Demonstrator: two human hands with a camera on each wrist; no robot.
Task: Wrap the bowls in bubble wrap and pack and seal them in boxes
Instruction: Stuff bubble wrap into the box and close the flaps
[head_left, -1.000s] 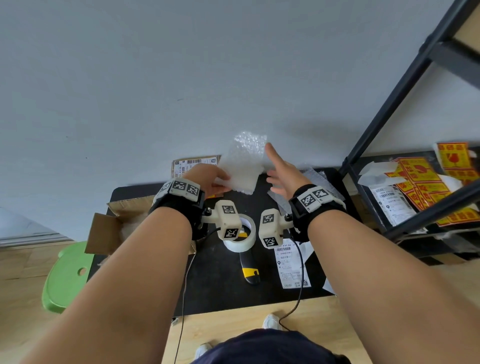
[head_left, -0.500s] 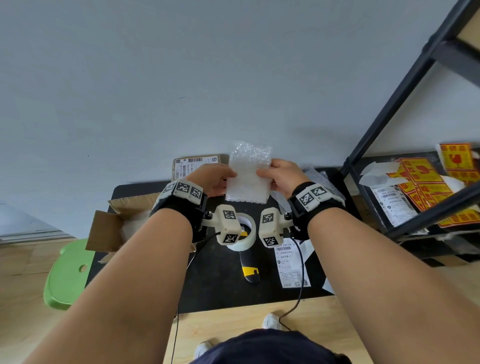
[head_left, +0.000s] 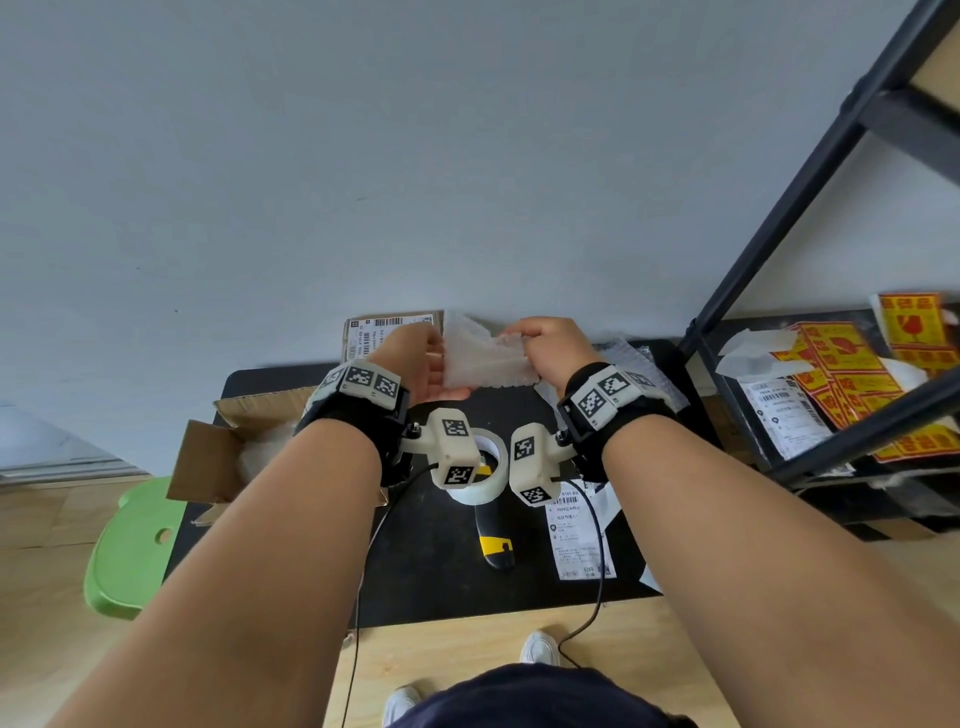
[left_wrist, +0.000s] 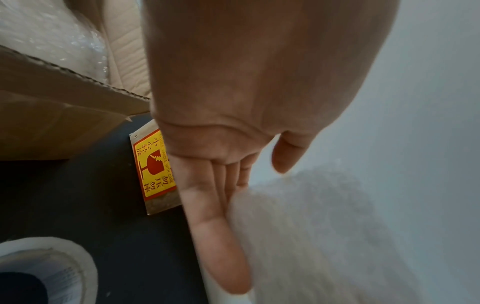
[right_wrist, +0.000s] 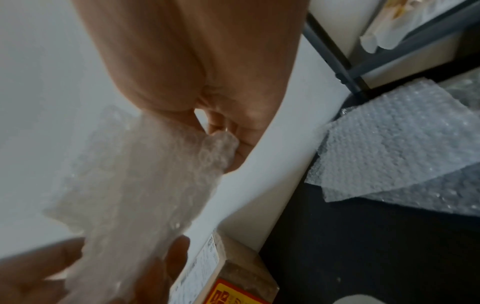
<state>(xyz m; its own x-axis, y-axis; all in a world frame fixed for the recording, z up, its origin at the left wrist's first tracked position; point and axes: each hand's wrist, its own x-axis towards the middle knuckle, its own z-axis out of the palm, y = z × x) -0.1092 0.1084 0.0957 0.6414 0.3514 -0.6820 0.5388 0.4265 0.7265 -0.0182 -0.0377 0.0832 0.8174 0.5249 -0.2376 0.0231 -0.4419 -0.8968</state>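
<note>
1. A translucent white sheet of bubble wrap (head_left: 485, 358) was held up in the air over the far edge of the black table (head_left: 426, 561), stretched between both hands just in front of the grey wall.
2. The right hand (head_left: 550, 348) had its grip closed on the sheet's right edge, thumb and fingertips pinching a bunched corner, as the right wrist view showed plainly.
3. The left hand (head_left: 415, 364) lay flat along the sheet's left edge with its fingers (left_wrist: 215, 236) straight; the thumb stood just off the wrap, so this grip was wide and supporting, not clamping.
4. No bowl showed in any view, so the step in hand seemed to be spreading a fresh sheet ready for wrapping.
5. An open brown cardboard box (head_left: 218, 457) stood at the table's left end with pale wrap inside; whether that wrap held a bowl could not be told.
6. A sealed small brown carton with a yellow and red fragile sticker (left_wrist: 154, 168) sat against the wall behind the hands.
7. More bubble wrap sheets (right_wrist: 394, 156) lay on the table to the right, and a white roll of packing tape (head_left: 485, 467) lay near the wrists.
8. The next move probably called for laying the sheet flat on the table and fetching a bowl onto its middle.
</note>
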